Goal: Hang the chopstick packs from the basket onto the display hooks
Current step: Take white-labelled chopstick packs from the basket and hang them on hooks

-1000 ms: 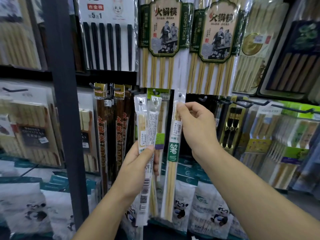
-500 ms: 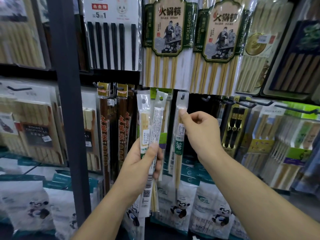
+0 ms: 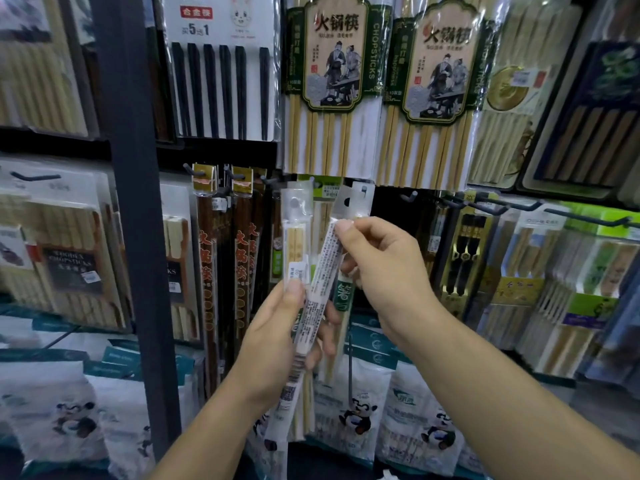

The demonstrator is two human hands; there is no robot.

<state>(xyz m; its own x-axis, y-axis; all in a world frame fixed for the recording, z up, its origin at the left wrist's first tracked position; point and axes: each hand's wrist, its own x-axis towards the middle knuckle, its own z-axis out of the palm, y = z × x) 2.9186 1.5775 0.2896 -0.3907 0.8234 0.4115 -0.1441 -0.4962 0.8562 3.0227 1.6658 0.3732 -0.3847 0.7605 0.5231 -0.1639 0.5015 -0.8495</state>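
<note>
Plainly, the head view is the only one, and it looks straight at a shop wall of hanging chopsticks. The left hand (image 3: 273,344) is curled round the lower halves of two slim clear packs, thumb pressed across their fronts. One, the upright pack (image 3: 294,237), stands nearly vertical with its pale sticks facing out and its punched header at the top. The other, the tilted pack (image 3: 320,271), shows its printed back label and leans up and to the right, so its long axis runs from the left palm toward the right hand (image 3: 384,271). That hand pinches the tilted pack just under its header between thumb and forefinger, and the other fingers (image 3: 356,271) are loosely bent behind.

Just behind that pinch hangs a hung pack (image 3: 344,294) with a green label, its white header already up at the rail (the hook it hangs on is hidden by the header itself). A bare hook (image 3: 412,196) juts out a little to the right of it, near the right hand and slightly above it.

I judge the step in hand to be drawing the tilted pack out of the left grip to hang it. What matters is that the header hole sits just above the right fingertips and the hooks lie above and behind it, so the right hand is the nearer one. The basket is not in view.
</note>
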